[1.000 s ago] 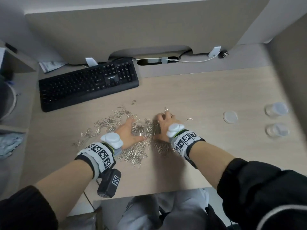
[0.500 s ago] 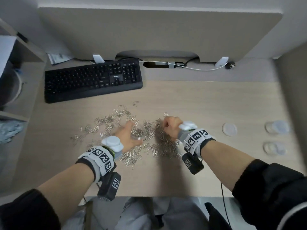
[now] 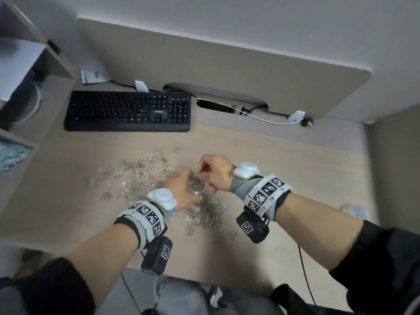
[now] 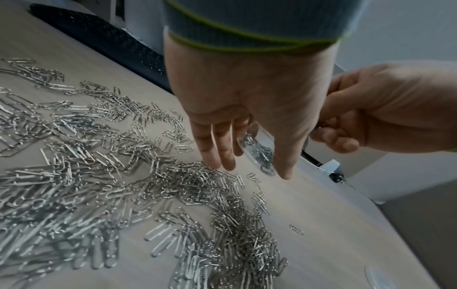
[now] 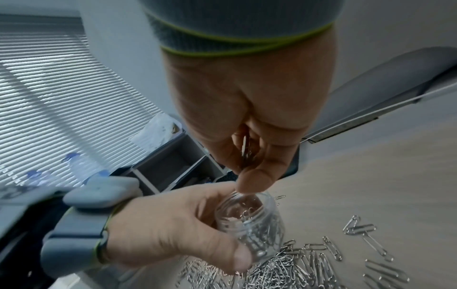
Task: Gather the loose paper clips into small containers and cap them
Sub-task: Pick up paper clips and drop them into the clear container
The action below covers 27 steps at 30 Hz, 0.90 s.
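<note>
Near the desk's (image 3: 272,160) front edge, the left hand (image 3: 181,189) wraps the small clear jar (image 5: 249,224), rigid but slick. The right hand (image 3: 216,173) pinches light, springy paper clips (image 5: 246,150) over its mouth; best held round its sides.

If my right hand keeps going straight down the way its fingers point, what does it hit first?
Most likely the open mouth of the clear jar that the left hand holds just below the right hand; depth is hard to judge.

Pale wood desk (image 3: 272,160) against a beige partition (image 3: 227,71); shelving (image 3: 27,71) at left; slatted window blinds (image 5: 61,88) beyond.
</note>
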Available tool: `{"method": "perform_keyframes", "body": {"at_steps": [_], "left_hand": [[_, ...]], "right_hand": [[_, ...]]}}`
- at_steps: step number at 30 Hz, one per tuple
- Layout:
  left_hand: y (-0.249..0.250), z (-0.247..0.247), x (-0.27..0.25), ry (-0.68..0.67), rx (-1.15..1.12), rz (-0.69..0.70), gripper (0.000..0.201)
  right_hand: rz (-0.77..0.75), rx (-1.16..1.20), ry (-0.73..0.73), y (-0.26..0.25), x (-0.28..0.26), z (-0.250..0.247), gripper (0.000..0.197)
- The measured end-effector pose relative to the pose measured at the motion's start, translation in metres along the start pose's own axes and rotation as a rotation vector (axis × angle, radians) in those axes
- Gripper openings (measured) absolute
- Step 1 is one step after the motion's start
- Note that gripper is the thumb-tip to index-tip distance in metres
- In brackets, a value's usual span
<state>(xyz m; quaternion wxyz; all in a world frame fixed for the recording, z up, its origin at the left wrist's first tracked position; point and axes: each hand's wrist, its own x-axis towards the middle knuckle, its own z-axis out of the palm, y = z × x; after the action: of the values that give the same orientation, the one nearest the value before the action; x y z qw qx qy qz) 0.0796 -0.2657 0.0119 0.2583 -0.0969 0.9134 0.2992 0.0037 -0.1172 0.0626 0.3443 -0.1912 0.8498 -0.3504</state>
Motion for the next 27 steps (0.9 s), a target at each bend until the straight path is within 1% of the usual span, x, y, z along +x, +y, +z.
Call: {"method": "perform_keyframes", "body": {"at_steps": [3, 5, 8, 12, 16, 17, 19, 21, 22, 24, 25, 27], "left_hand": [[0.013, 0.005, -0.001, 0.028, -0.023, -0.007, 0.07], [0.017, 0.006, 0.001, 0.044, -0.035, -0.015, 0.063], [0.018, 0.003, 0.003, 0.016, -0.043, 0.003, 0.061], [0.005, -0.008, 0.008, -0.03, -0.098, 0.046, 0.06], [-0.015, -0.014, 0.007, -0.026, -0.134, 0.066, 0.066], [-0.022, -0.015, 0.007, -0.024, -0.139, 0.062, 0.068], [-0.039, -0.018, 0.004, -0.031, -0.143, 0.045, 0.071], [-0.058, -0.024, -0.001, -0.054, -0.122, 0.022, 0.075], [-0.066, -0.027, -0.002, -0.051, -0.103, 0.018, 0.075], [-0.084, -0.034, -0.008, -0.024, -0.114, 0.001, 0.077], [-0.094, -0.037, -0.011, -0.012, -0.133, -0.014, 0.076], [-0.113, -0.042, -0.02, -0.005, -0.149, -0.036, 0.075]], "right_hand": [[-0.069, -0.178, -0.024, 0.002, -0.001, -0.004, 0.013], [-0.096, -0.253, -0.039, 0.002, 0.0, -0.004, 0.015], [-0.084, -0.244, -0.026, 0.004, 0.0, -0.002, 0.017], [-0.062, -0.253, 0.036, -0.001, 0.003, 0.011, 0.023], [-0.016, -0.161, 0.114, -0.004, 0.005, 0.02, 0.018], [0.013, -0.139, 0.154, -0.003, 0.006, 0.02, 0.016], [0.118, -0.135, 0.227, 0.006, 0.011, 0.022, 0.013], [0.284, -0.17, 0.243, 0.025, 0.018, 0.027, 0.016], [0.384, -0.191, 0.221, 0.039, 0.02, 0.029, 0.024], [0.541, -0.216, 0.148, 0.058, 0.023, 0.038, 0.047], [0.581, -0.241, 0.126, 0.064, 0.024, 0.044, 0.058], [0.606, -0.33, 0.131, 0.064, 0.029, 0.059, 0.071]]}}
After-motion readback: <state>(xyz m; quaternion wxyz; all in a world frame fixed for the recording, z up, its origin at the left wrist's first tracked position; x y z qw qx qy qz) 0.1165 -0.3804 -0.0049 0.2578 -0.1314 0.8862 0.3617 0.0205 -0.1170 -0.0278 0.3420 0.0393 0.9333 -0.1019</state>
